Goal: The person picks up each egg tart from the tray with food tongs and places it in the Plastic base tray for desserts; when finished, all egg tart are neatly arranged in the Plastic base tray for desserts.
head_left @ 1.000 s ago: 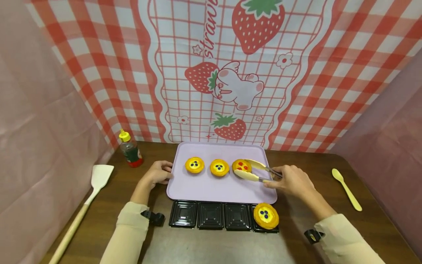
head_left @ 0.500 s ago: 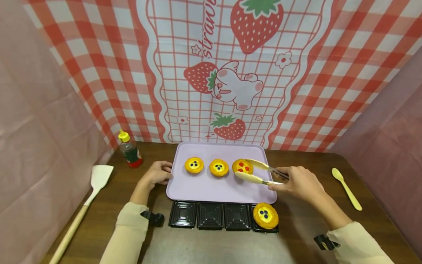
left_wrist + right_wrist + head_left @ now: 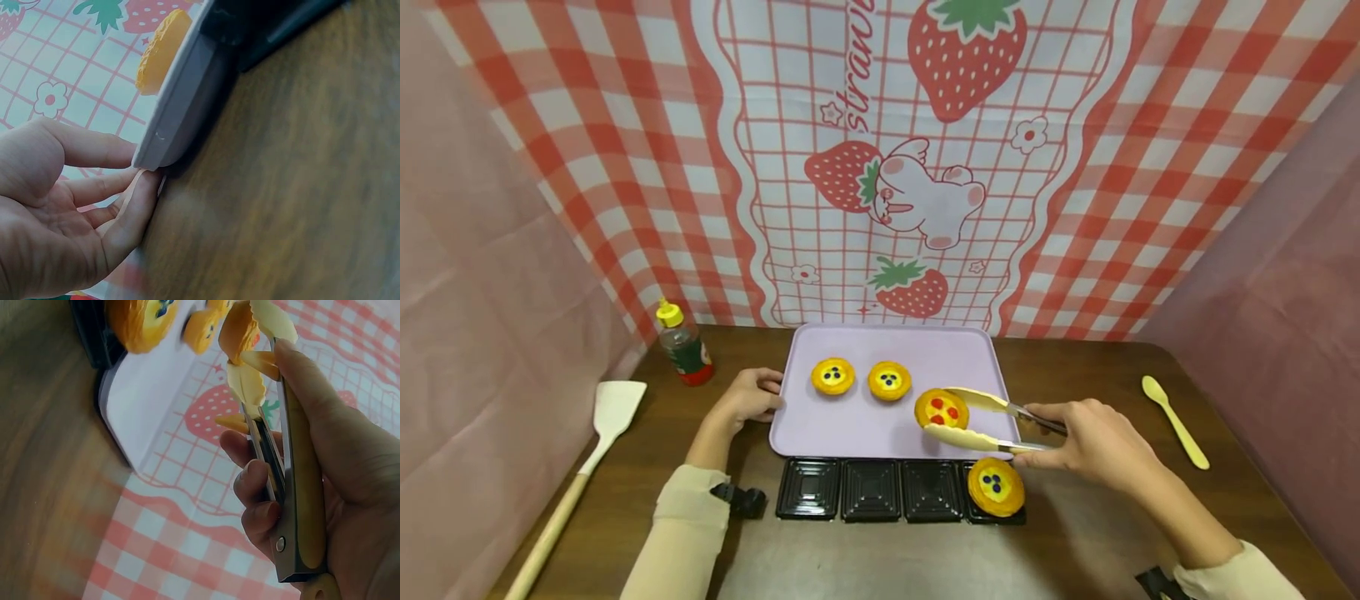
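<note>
One blue-dotted tart [image 3: 996, 487] sits in a black box [image 3: 974, 515] at the tray's [image 3: 850, 429] 4 o'clock; three further boxes [image 3: 871, 490], from 5 to 7, hold none, so boxing looks about a quarter done. Two tarts [image 3: 889, 381] lie on the tray. The right hand [image 3: 1097, 442], at 3 o'clock, grips tongs [image 3: 966, 437] pinching the red-dotted tart [image 3: 942, 410] over the tray; the left hand [image 3: 752, 397] pinches its rim at 9.
</note>
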### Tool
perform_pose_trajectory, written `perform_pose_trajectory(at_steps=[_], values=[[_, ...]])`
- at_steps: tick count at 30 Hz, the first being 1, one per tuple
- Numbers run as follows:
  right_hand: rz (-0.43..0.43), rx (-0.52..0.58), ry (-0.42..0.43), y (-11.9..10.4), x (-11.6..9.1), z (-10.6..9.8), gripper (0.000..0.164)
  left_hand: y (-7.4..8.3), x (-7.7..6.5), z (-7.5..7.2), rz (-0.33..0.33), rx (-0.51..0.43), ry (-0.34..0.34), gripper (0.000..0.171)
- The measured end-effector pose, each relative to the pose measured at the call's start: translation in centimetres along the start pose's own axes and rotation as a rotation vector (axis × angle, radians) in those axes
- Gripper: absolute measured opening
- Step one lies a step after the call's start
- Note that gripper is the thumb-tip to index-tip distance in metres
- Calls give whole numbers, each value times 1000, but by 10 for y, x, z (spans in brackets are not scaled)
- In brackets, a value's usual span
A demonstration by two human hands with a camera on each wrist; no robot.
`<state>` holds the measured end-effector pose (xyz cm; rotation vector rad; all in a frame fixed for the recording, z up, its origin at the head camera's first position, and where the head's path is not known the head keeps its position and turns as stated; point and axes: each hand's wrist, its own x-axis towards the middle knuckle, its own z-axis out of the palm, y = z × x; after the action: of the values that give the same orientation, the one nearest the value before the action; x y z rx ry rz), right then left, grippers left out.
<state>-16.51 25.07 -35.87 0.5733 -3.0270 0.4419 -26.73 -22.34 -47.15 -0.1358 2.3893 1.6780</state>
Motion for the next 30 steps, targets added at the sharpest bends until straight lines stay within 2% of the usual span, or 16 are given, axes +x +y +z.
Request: perform_pose_trajectory(at_steps=[6,16,30], values=[[-54,-4,-13,-5,-13,0,75,2,-1,0,-4,9,9,51],[-191,14,-44,0,-29,6,72,1,-1,1,-6,12,11,50],[-218,-13,-57,-1,-33,15,70,4,-4,0,-5,4,-4,52]])
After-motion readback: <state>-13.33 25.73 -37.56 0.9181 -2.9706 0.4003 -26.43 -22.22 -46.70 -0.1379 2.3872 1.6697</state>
